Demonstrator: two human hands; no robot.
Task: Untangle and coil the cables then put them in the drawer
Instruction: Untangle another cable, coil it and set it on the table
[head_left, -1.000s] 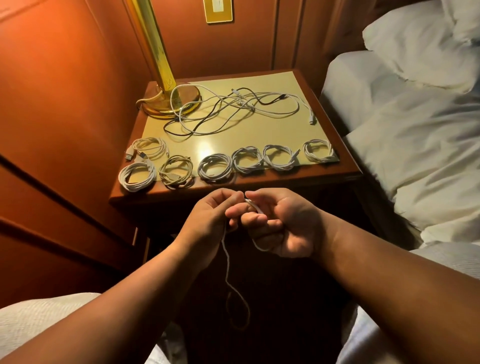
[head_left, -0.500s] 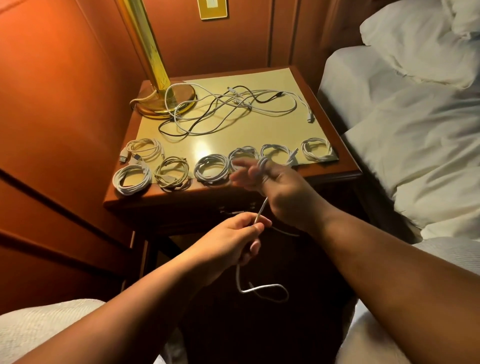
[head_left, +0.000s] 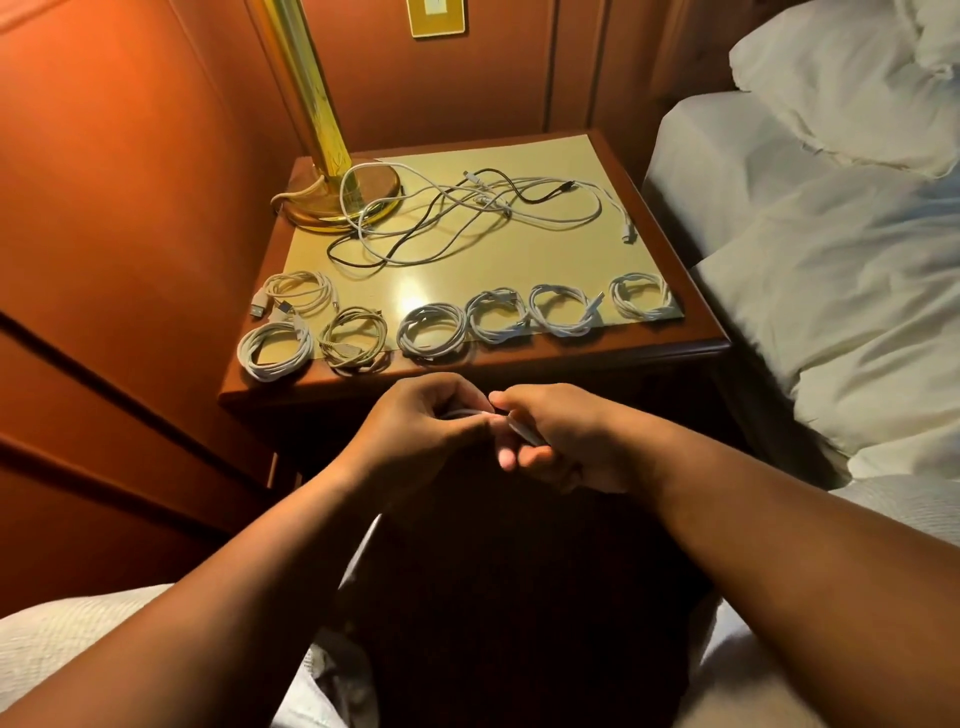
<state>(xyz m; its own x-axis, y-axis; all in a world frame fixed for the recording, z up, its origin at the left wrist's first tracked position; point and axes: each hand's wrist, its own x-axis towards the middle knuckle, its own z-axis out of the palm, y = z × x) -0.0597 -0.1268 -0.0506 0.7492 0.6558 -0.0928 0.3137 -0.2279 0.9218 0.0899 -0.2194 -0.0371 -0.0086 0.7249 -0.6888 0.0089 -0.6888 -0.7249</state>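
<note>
Both hands meet just in front of the nightstand's (head_left: 519, 366) front edge, working one white cable (head_left: 524, 431). My left hand (head_left: 421, 431) pinches it between thumb and fingers. My right hand (head_left: 561, 441) has its fingers curled round the same cable, and a short white stretch shows between the fingers. More of it hangs below my left wrist. Several coiled white cables (head_left: 431, 331) lie in a row along the nightstand's front. A tangle of white and black cables (head_left: 467, 218) lies at the back. The drawer is hidden in shadow below.
A brass lamp (head_left: 337, 192) stands at the nightstand's back left, with cables looped on its base. Wood panelling (head_left: 130, 208) closes the left side. A bed with white sheets and pillows (head_left: 841, 260) lies close on the right.
My right hand came back down from above the nightstand's edge and my left hand rose, so both now meet on the cable. The hanging loop has shortened.
</note>
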